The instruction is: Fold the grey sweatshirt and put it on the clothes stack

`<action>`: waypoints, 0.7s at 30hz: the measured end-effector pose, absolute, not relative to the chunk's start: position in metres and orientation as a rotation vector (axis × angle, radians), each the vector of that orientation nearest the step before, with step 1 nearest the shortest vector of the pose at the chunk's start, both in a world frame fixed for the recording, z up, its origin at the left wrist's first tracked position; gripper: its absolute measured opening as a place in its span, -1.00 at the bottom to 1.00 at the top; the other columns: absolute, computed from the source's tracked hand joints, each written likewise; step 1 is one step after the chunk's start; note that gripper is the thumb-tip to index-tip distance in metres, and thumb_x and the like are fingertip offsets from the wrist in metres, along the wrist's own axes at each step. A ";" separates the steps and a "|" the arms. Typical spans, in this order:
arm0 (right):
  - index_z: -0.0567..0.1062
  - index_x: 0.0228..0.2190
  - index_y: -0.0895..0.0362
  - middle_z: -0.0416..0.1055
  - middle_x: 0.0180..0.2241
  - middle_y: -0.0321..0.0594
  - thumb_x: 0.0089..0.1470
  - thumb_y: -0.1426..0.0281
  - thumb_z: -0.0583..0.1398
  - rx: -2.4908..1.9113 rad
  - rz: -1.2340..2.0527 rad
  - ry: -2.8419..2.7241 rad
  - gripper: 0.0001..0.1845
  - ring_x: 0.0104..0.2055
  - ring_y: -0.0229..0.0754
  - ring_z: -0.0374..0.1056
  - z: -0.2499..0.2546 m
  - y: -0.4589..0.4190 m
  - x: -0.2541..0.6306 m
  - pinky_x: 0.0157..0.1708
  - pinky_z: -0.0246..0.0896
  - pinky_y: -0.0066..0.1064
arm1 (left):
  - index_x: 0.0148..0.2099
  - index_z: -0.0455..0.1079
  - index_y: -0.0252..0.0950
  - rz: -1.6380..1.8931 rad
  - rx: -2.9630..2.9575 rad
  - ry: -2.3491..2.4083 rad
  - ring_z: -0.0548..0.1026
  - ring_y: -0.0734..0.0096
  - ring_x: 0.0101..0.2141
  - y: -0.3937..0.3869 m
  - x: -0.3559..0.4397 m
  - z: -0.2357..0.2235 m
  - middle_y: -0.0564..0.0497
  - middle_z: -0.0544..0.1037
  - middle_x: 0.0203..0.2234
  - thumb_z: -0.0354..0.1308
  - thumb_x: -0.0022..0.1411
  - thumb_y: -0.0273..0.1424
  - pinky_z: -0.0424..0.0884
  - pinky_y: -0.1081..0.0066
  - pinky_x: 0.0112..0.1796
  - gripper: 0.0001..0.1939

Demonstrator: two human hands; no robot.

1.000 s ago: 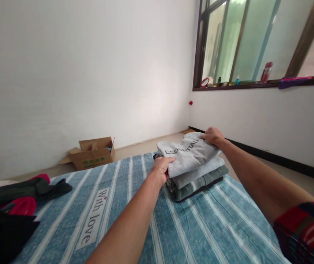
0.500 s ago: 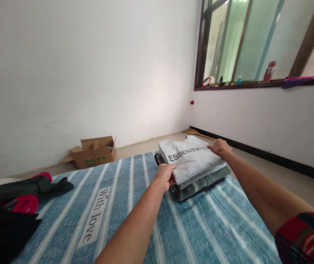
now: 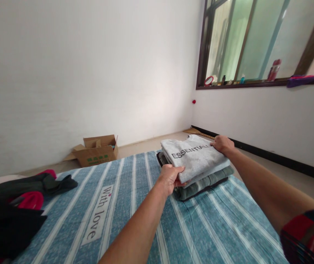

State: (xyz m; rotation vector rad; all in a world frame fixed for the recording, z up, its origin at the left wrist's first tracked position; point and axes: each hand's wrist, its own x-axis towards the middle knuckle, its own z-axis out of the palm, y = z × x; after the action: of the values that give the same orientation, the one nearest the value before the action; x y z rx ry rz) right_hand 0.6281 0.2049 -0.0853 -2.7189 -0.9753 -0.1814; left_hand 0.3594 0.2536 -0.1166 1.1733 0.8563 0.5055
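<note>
A folded grey sweatshirt (image 3: 198, 157) with dark "ESSENTIALS"-style lettering lies on top of a stack of folded clothes. Under it are grey-green folded trousers (image 3: 204, 182) and a black garment, of which only the edges show. My left hand (image 3: 170, 178) pinches the sweatshirt's near left corner, thumb on top and fingers beneath. At the far right edge, my right hand (image 3: 223, 144) grips the sweatshirt too, its fingertips partly hidden. The stack rests on the blue and white striped bedspread (image 3: 135, 212).
Dark and red clothes (image 3: 14, 201) lie loose at the bed's left. An open cardboard box (image 3: 98, 156) stands on the floor by the wall. On the window ledge are a small round mirror (image 3: 209, 81), a red bottle (image 3: 274, 70) and a purple cloth (image 3: 302, 80).
My left hand has shifted slightly right and its thumb reaches further over the sweatshirt's corner. My right hand stays at the far right edge. The view has moved a little.
</note>
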 end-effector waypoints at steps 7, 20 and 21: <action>0.54 -0.18 0.22 0.46 -0.13 0.13 0.09 0.19 0.17 -2.736 -0.201 -1.045 -0.61 -0.04 0.06 0.38 -0.083 0.198 0.617 -0.17 0.26 -0.27 | -0.16 0.36 -0.42 0.508 1.125 0.838 0.51 0.32 -0.66 0.253 0.360 -0.120 -0.01 0.53 -0.61 0.13 0.17 -0.50 0.40 0.44 -0.65 -0.84; 0.28 0.13 -0.12 0.18 0.19 -0.12 -0.05 -0.23 0.04 -2.492 0.062 -1.560 -0.21 0.17 0.14 0.14 -0.082 0.259 0.538 0.07 0.02 -0.03 | -0.15 0.37 -0.40 0.498 1.102 0.847 0.53 0.29 -0.63 0.250 0.359 -0.119 -0.03 0.55 -0.58 0.13 0.18 -0.51 0.43 0.43 -0.64 -0.84; 0.28 0.14 -0.10 0.18 0.19 -0.10 -0.08 -0.25 0.05 -2.514 0.094 -1.540 -0.16 0.17 0.15 0.14 -0.087 0.259 0.538 0.08 0.00 -0.02 | -0.16 0.37 -0.40 0.484 1.100 0.843 0.53 0.29 -0.62 0.250 0.358 -0.120 -0.05 0.56 -0.57 0.13 0.18 -0.51 0.42 0.45 -0.65 -0.85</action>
State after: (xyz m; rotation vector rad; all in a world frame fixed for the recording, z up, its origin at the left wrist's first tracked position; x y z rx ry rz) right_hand 0.5384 0.2586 -0.0873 -2.5143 -1.5402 0.0944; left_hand 0.3580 0.2497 -0.1195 1.0996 0.8435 0.4844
